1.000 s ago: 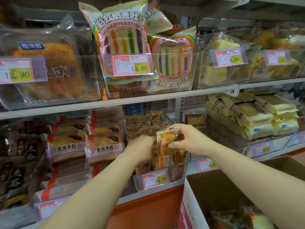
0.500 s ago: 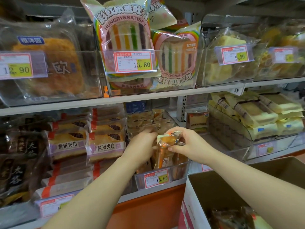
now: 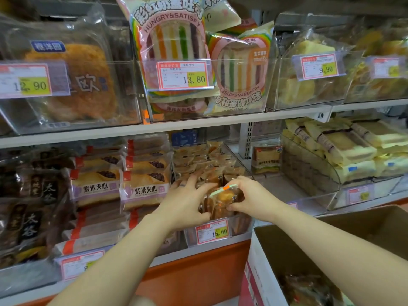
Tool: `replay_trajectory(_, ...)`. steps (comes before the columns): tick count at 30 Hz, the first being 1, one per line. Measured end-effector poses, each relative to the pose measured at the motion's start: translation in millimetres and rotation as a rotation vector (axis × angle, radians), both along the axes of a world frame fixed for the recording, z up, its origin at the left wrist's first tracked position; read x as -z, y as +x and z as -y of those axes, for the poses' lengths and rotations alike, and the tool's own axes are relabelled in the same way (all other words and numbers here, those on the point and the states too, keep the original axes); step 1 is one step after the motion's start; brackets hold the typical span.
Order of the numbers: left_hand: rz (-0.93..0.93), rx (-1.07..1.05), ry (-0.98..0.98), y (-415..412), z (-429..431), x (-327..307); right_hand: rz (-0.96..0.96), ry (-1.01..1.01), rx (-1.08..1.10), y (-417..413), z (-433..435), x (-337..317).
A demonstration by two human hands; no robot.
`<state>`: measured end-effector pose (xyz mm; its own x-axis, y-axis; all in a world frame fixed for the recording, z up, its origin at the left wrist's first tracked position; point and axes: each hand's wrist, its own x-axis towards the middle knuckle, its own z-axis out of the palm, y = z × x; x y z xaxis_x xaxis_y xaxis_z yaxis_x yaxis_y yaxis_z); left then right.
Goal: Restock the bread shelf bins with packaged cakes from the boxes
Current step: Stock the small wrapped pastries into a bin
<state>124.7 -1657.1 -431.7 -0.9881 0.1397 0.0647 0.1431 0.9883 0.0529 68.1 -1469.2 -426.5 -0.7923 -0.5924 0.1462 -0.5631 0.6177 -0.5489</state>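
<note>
A clear-wrapped brown cake pack [image 3: 223, 198] with an orange and white top seal sits at the front of the clear bin [image 3: 240, 226] tagged 15.60 on the lower shelf. My right hand [image 3: 249, 198] pinches that pack from the right, thumb underneath. My left hand [image 3: 187, 199] lies on the packs to its left with fingers spread, thumb against the pack's lower side. More of the same packs [image 3: 205, 160] fill the bin behind. A cardboard box [image 3: 271, 246] at lower right holds further wrapped cakes [image 3: 309, 288].
Purple-label bread packs [image 3: 143, 188] fill the bin to the left. Yellow sandwich packs [image 3: 353, 149] lie in the bin to the right. The upper shelf [image 3: 198, 124] carries rainbow toast bags [image 3: 174, 40] and other bread bins. An orange base panel [image 3: 198, 272] runs below the shelf.
The pack has gone down from upright above the bin into its front. My left hand has opened and spread over the packs beside it. The view has moved closer.
</note>
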Motion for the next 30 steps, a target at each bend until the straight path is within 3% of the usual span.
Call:
replay_trajectory(3,0.031,-0.008,0.102,3.8,-4.5,-8.1,-0.027,0.036,0.030,1.6,0.1,2.8)
replay_trajectory(6,-0.002,-0.016,0.081,5.6,-10.9,-10.9,-0.091,-0.056,0.078,7.4,-8.5,-2.1)
replay_trajectory(10,-0.049,0.003,0.069,3.2,-12.3,-7.9,-0.655,0.098,0.043,16.6,-15.0,8.9)
replay_trajectory(12,-0.037,0.006,0.101,1.6,-12.5,-11.5,-0.764,0.132,0.033,15.2,-14.0,21.4)
replay_trajectory(15,0.020,0.033,0.169,-2.6,-9.1,-20.2,-0.779,0.078,-0.009,9.2,-10.2,28.1)
replay_trajectory(20,0.072,0.091,0.030,-8.3,-6.8,-16.3,-0.765,0.090,-0.049,8.1,-4.9,33.7)
replay_trajectory(30,0.116,0.095,-0.069,-19.2,-13.7,-16.2,-0.762,0.203,-0.041,10.4,0.8,43.1)
